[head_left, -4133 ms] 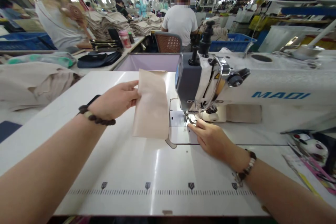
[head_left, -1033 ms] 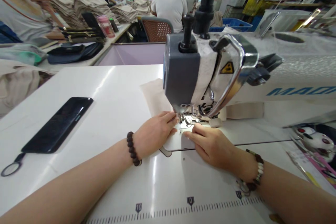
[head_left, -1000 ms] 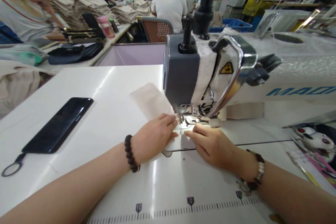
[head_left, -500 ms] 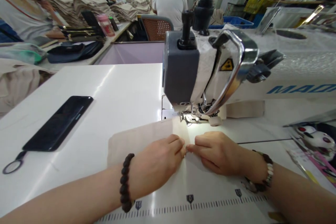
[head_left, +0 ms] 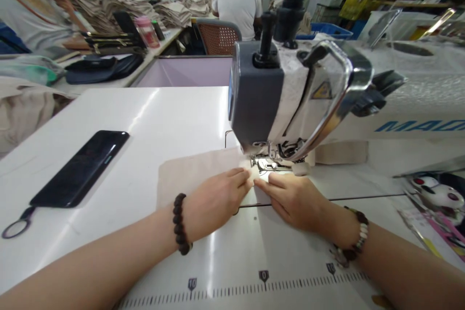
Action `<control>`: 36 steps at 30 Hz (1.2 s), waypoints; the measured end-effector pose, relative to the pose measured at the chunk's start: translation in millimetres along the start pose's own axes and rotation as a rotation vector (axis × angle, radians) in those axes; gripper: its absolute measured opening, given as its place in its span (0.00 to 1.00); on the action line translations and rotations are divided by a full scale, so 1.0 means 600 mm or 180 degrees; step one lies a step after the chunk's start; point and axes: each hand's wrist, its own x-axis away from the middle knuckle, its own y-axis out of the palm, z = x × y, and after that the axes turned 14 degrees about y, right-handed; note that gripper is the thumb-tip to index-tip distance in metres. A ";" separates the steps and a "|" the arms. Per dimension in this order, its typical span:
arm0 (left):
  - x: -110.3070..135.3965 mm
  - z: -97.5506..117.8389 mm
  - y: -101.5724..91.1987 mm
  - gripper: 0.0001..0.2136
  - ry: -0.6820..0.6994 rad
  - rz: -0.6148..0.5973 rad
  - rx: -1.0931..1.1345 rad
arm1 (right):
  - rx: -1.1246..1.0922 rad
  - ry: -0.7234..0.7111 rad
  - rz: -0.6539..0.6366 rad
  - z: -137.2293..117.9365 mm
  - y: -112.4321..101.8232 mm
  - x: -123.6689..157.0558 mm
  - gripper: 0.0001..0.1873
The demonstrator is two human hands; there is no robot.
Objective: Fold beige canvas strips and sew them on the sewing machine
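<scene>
A thin beige fabric piece [head_left: 196, 170] lies flat on the white sewing table, its far right corner by the presser foot [head_left: 269, 163] of a sewing machine [head_left: 257, 92]. My left hand [head_left: 218, 198], with a dark beaded bracelet at the wrist, rests over the cloth and has its fingers closed on the right edge. My right hand [head_left: 296, 199] touches the same edge from the other side, index finger forward and the other fingers curled. The two sets of fingertips nearly meet just in front of the foot. What lies under the left palm is hidden.
A black phone [head_left: 82, 169] with a ring strap lies on the left. Another beige strip [head_left: 341, 152] sits behind the needle area. Small tools and a pink packet [head_left: 441, 232] are at the right edge. Further off, a person in white [head_left: 238, 2] sits near fabric stacks [head_left: 109, 5].
Both hands have moved forward towards the presser foot, and the fabric piece has slid forward with them. More of the table's front shows. The view has shifted slightly.
</scene>
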 end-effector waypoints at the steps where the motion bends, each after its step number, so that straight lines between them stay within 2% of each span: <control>1: -0.001 -0.005 0.000 0.10 0.0006 -0.0017 0.0018 | 0.0035 0.0069 -0.0015 0.000 0.001 -0.002 0.15; 6: -0.008 -0.028 0.002 0.11 -0.0038 0.0105 0.0098 | 0.0141 0.0272 -0.0020 -0.001 0.005 -0.006 0.20; 16: -0.013 -0.048 0.006 0.10 -0.0195 0.0420 0.0179 | 0.0144 0.0348 -0.0082 -0.004 0.005 -0.007 0.20; 20: -0.010 -0.045 0.011 0.11 -0.0162 0.0343 0.0190 | 0.0135 0.0349 -0.0094 -0.004 0.006 -0.007 0.20; 23: -0.008 -0.038 0.010 0.11 -0.0248 0.0227 -0.0065 | 0.0193 0.0373 -0.0115 -0.004 0.007 -0.005 0.20; 26: -0.005 -0.028 0.002 0.11 -0.0532 0.0093 -0.0366 | 0.0200 0.0376 -0.0078 -0.004 0.010 -0.002 0.20; 29: -0.002 -0.027 -0.003 0.11 -0.1007 -0.0134 -0.0393 | 0.0161 0.0327 0.0023 -0.002 0.017 -0.002 0.21; 33: 0.006 -0.054 0.012 0.18 -0.1670 0.0171 -0.0560 | -0.0097 0.0254 0.0072 0.009 0.017 -0.001 0.21; 36: 0.013 -0.069 0.026 0.21 -0.1836 0.0234 -0.0795 | -0.0471 -0.0113 0.0070 0.018 -0.007 0.023 0.23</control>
